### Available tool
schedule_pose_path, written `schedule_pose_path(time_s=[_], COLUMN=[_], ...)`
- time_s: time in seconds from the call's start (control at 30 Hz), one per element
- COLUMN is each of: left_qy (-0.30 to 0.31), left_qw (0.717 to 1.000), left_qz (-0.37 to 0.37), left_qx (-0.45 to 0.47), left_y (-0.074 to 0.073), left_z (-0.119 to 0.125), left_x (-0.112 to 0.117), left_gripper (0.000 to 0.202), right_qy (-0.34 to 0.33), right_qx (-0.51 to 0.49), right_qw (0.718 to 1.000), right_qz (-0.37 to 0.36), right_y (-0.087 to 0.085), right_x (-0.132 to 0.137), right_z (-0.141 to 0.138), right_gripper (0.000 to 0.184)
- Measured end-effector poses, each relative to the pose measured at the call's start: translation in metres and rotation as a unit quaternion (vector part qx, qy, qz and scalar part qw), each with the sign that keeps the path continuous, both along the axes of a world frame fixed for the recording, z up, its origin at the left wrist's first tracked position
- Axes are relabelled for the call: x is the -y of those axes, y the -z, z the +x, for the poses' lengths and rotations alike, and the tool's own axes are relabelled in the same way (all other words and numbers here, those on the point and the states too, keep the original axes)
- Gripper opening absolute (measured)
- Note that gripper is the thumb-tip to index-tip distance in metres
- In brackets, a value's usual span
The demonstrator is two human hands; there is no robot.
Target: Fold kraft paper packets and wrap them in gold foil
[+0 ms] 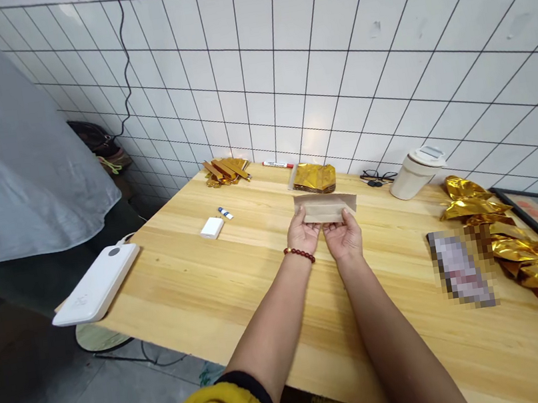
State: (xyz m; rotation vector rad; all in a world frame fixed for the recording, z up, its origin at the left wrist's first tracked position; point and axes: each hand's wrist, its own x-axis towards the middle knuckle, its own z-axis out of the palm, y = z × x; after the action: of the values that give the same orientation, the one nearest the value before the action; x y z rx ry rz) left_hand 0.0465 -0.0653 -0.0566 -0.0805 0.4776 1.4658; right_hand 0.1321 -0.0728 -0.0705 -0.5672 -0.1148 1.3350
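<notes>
A strip of brownish-grey paper (326, 207), apparently folded, is held up over the wooden table between both my hands. My left hand (302, 231), with a dark red bead bracelet at the wrist, pinches its left part, thumb on the near face. At the right part my right hand (343, 236) grips it the same way, fingers underneath. Just beyond the strip lies a stack of gold foil sheets (314, 177). A loose pile of folded gold strips (226, 170) sits at the far left corner of the table.
On the wooden table (258, 264) are a white charger (212, 228), a small blue-white item (225, 213), a marker (278, 164), glasses (377, 177) and a cream cup (416, 173). Folded gold foil pieces (521, 244) line the right side. A white power bank (97, 284) overhangs the left edge.
</notes>
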Motion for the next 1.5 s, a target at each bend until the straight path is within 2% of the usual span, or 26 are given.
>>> schedule_pose_path(time_s=[0.2,0.4,0.7,0.97,1.17,1.5], left_qy=[0.0,0.006,-0.02,-0.028,-0.033,-0.017], left_qw=[0.999,0.992,0.984,0.98,0.982,0.985], left_qz=[0.038,0.104,0.107,0.107,0.108,0.089], left_qx=[-0.029,-0.069,-0.142,-0.166,-0.149,-0.146], left_y=[0.005,0.006,0.003,0.002,0.002,0.004], left_z=[0.003,0.008,0.014,0.016,0.014,0.012], left_x=[0.001,0.004,0.009,0.01,0.01,0.008], left_gripper=[0.007,0.019,0.035,0.039,0.037,0.039], right_qy=[-0.014,-0.008,-0.007,0.003,-0.015,0.003], right_qx=[0.066,0.08,0.107,0.124,0.098,0.049], right_qw=[0.997,0.996,0.992,0.991,0.993,0.998], right_qz=[0.035,0.049,0.066,0.058,0.058,0.035], right_y=[0.002,0.006,0.003,0.004,0.003,0.004], right_x=[-0.002,-0.003,0.0,-0.001,-0.001,-0.002], right_z=[-0.006,-0.007,-0.011,-0.011,-0.009,-0.005], right_gripper=[0.031,0.033,0.043,0.036,0.037,0.026])
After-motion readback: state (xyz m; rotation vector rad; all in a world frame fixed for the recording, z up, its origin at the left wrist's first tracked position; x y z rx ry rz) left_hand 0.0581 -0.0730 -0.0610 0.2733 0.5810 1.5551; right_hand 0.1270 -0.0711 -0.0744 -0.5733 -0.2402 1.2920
